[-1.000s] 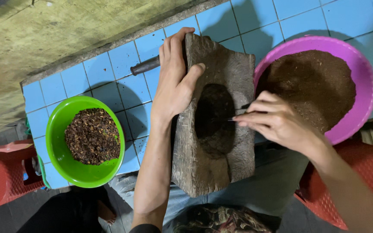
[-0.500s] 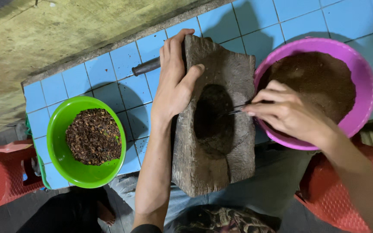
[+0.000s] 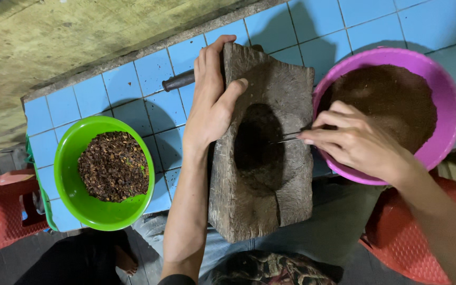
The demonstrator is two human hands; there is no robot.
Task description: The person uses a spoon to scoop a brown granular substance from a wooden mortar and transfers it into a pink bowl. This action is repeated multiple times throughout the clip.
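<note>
Wooden mortar (image 3: 262, 153) tilted on the blue tiles (image 3: 138, 79) — dark powder being scraped out.

Left hand (image 3: 211, 100) grips the mortar's top edge, thumb over the rim; right hand (image 3: 352, 140) pinches a thin metal tool (image 3: 287, 138) reaching into the hollow, just beside the pink bowl (image 3: 444, 89) of ground powder. Steady bracing matters — short strokes toward that bowl should limit spills. A green bowl (image 3: 72, 190) of coarse bits sits well apart.
</note>
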